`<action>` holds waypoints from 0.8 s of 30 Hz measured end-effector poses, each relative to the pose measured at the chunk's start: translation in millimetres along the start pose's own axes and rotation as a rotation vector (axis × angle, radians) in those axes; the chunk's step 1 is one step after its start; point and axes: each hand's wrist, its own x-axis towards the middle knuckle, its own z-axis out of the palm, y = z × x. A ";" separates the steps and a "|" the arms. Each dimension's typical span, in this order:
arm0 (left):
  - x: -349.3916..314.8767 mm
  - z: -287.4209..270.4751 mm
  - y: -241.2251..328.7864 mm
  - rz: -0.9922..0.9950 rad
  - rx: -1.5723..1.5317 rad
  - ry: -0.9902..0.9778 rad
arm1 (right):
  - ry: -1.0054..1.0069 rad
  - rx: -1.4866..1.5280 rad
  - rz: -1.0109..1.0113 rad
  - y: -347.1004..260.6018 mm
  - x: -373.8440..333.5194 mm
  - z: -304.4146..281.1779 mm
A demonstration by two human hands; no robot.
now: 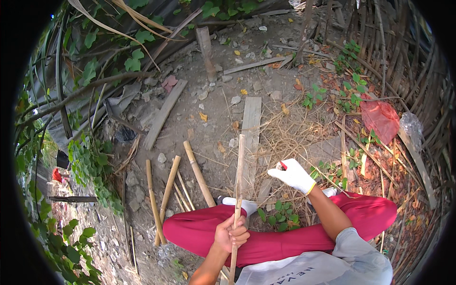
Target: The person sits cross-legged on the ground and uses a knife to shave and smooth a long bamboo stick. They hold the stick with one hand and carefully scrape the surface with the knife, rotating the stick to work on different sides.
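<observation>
- The stick [239, 173] points away from the sitter's body, its long axis running nearly straight ahead, far end slightly rightward, its tip seen against a grey plank [252, 114].
- The bare left hand [231, 233] is wrapped around it; the longer part reaches beyond the fist, the shorter back beside the shirt [304, 268].
- The gloved right hand [292, 176], apart from the stick, curls around a small red thing [283, 166], mostly hidden.
</observation>
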 end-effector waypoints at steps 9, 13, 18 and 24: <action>1.0 -3.2 -0.3 -0.034 -0.026 -0.025 | 0.027 0.056 0.005 -5.6 -6.1 -8.2; 2.0 -8.9 2.1 -0.037 -0.088 -0.029 | 0.025 0.073 -0.026 -4.6 -6.8 -5.4; 2.4 16.8 17.1 -0.002 0.236 0.219 | 0.037 0.136 0.005 -19.7 -13.0 -2.5; 5.7 86.1 44.9 -0.043 0.895 0.484 | 0.117 0.524 0.097 -42.7 -22.3 -8.8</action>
